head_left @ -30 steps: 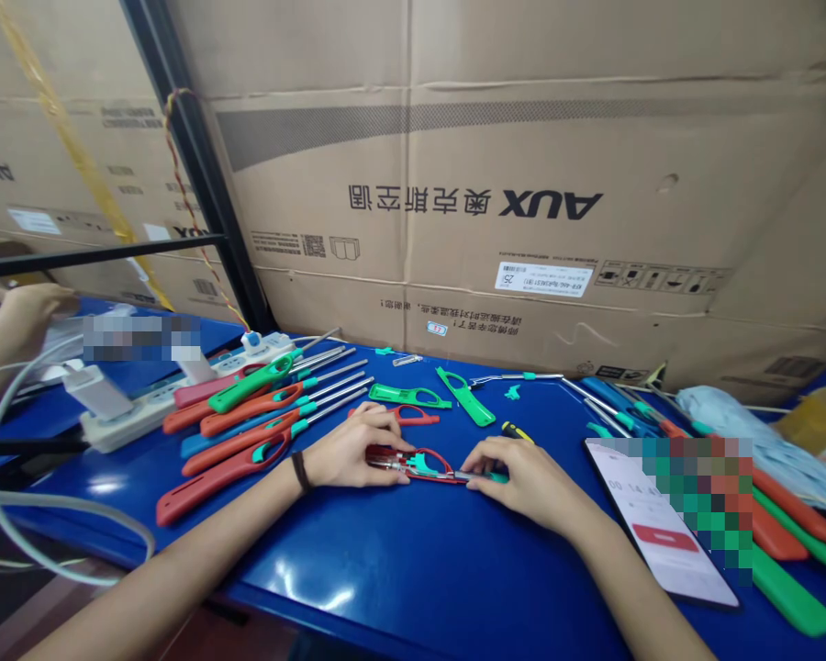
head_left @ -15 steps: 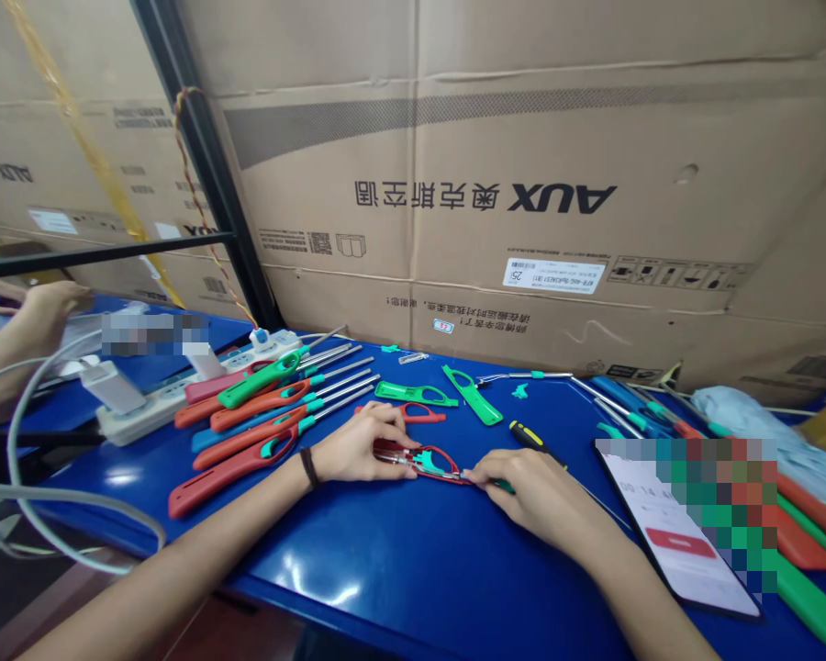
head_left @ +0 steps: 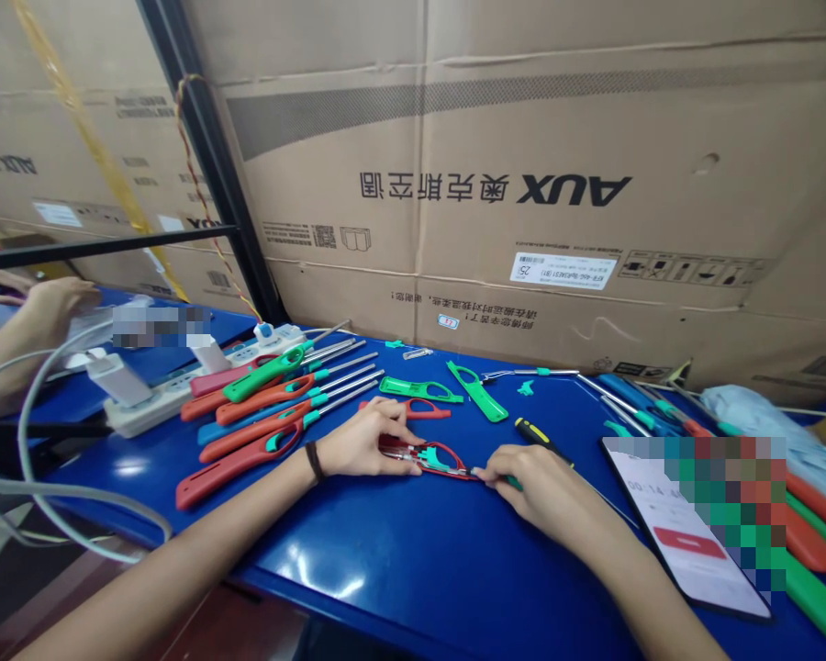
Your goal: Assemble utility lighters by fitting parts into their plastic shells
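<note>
My left hand [head_left: 368, 442] is closed round the handle of an opened red lighter [head_left: 463, 452], a long-necked one lying on the blue table. Inside its shell show a teal trigger [head_left: 432, 456] and small metal and clear parts. At the front end of this lighter my right hand [head_left: 533, 482] is closed in a pinch. A bit of green peeks out under its fingers; what it grips is mostly hidden. Just behind lie a red half shell [head_left: 432, 410] and two green half shells [head_left: 419, 390]. A black-and-yellow screwdriver [head_left: 538, 436] rests beyond my right hand.
Several long-necked lighters [head_left: 240, 466] lie left, beside a power strip [head_left: 134, 418] with chargers and cables. On the right are a phone [head_left: 688, 542] with a timer, more lighters [head_left: 816, 606] and metal tubes [head_left: 547, 372]. Cardboard boxes [head_left: 488, 119] stand behind. Another person's hand [head_left: 59, 303] is far left.
The whole view has shifted slightly. Both hands keep their places at the red lighter, with the right fingers still at its front end; little else differs.
</note>
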Tool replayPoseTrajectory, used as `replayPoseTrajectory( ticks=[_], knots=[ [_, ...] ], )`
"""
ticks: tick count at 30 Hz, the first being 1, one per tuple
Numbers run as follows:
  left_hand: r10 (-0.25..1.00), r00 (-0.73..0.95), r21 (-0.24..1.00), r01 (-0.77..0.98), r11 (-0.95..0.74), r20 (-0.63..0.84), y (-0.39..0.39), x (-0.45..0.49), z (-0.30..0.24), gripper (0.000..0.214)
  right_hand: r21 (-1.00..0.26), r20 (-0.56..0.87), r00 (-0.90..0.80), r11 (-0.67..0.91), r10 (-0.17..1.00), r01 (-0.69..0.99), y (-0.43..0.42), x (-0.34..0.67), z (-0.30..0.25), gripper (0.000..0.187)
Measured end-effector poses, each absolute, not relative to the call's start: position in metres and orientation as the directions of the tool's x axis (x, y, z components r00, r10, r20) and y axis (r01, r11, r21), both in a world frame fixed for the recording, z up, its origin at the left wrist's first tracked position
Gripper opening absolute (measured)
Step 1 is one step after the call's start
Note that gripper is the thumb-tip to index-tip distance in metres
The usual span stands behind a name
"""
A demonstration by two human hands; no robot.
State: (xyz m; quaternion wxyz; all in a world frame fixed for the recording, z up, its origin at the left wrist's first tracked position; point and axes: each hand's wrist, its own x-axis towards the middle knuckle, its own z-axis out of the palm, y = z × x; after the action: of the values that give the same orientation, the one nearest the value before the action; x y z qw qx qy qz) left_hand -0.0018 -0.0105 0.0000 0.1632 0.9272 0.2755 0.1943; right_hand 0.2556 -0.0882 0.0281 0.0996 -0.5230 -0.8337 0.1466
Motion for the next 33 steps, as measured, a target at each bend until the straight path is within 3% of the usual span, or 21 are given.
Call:
replayPoseTrajectory(
  ticks=[7,28,33],
  knots=[
    [0.574,0.774,0.430,0.437,-0.790,0.268,-0.0099,-0.0022,-0.0004,0.040,-0.371,0.043,-0.508,0.486,0.861,0.792,-0.0857,0.2530,0.0218,0.027],
    [0.573,0.767,0.432,0.429,-0.793,0.290,-0.0115,-0.0039,-0.0024,0.037,-0.445,0.043,-0.409,0.384,0.912,0.809,-0.0903,0.2567,0.0284,0.032],
    [0.602,0.717,0.483,0.412,-0.773,0.352,-0.0094,-0.0057,0.0021,0.041,-0.441,0.157,-0.399,0.425,0.904,0.790,-0.0899,0.2571,0.0292,0.033]
  ],
)
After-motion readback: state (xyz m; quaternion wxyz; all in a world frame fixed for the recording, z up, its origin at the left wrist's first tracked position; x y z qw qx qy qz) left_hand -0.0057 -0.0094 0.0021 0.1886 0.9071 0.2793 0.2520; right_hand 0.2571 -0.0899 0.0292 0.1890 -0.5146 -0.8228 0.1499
